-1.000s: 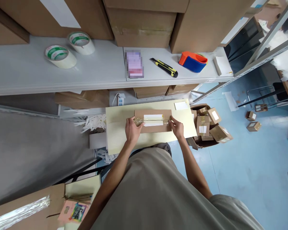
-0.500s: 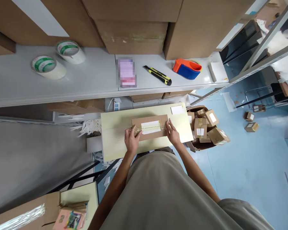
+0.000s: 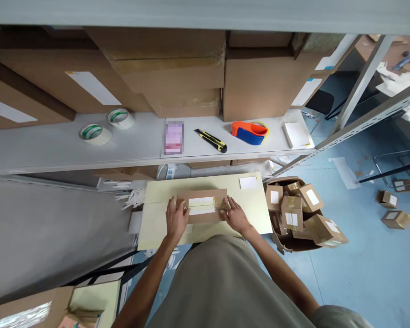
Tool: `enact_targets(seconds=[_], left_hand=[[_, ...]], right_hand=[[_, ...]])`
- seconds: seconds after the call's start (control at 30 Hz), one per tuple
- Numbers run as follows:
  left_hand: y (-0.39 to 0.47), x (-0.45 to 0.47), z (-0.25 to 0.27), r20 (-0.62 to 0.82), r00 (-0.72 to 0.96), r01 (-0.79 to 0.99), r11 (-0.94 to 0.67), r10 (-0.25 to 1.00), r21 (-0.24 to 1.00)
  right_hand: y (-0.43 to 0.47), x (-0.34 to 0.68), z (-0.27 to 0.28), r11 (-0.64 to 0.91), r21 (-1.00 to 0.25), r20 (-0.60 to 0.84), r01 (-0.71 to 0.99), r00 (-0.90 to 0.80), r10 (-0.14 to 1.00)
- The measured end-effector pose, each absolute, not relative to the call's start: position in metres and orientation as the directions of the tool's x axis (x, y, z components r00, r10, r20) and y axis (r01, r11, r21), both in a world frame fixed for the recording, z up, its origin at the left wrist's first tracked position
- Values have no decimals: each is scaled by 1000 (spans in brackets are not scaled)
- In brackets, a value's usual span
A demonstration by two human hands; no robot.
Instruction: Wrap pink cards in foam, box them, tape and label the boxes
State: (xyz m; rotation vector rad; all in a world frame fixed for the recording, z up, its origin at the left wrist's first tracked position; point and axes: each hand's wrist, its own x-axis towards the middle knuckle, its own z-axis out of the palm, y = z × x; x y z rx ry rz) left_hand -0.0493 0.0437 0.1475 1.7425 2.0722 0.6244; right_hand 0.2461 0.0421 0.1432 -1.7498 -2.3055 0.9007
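A flat brown cardboard box lies on a pale yellow board in front of me. Two white label strips run along its top, with a band of clear tape between them. My left hand grips the box's left end, fingers curled over the edge. At the opposite end, my right hand holds the box with fingers bent around the corner and the taped side. A small white label sits at the board's far right corner, apart from both hands.
On the grey shelf beyond lie tape rolls, a yellow-black utility knife, an orange-blue tape dispenser and a stack of white labels. Large cartons stand behind. A carton of small boxes is at right.
My view has tilted up, showing more of the shelf and cartons. Both hands remain at the box's ends, with the right hand's fingers now lower around its side.
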Motion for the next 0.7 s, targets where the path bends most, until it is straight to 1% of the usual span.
enact_targets(seconds=[0.07,0.1,0.17,0.23,0.3,0.37,0.47,0.57,0.63,0.7], left_hand=[[67,-27,166,47,-95,845,55,994,532],[81,-14,178,75,-45,843,-2,996,539],[112,17,205,160,41,821,-124,986,557],[141,49,235,276,103,775,-251,956,581],[165,79,265,369,162,725,-364,915,585],[180,103,290,426,188,699,-425,885,575],[185,127,310,469,198,677,-467,861,569],[173,137,309,484,188,650,-478,855,591],[158,136,300,465,177,630,-463,867,624],[141,130,289,418,154,604,-420,895,677]], right_hand=[[73,265,169,205,-516,-235,832,-367,900],[92,275,186,216,-514,-172,830,-347,922],[135,298,223,251,-499,45,830,-264,963],[181,318,258,288,-466,251,837,-187,950],[226,334,282,313,-425,373,849,-150,915],[264,342,291,323,-403,391,856,-158,907],[301,342,283,290,-406,290,867,-178,940],[313,338,271,225,-394,217,891,-147,965],[308,337,269,188,-384,215,904,-111,970],[292,335,272,151,-408,231,900,-58,971]])
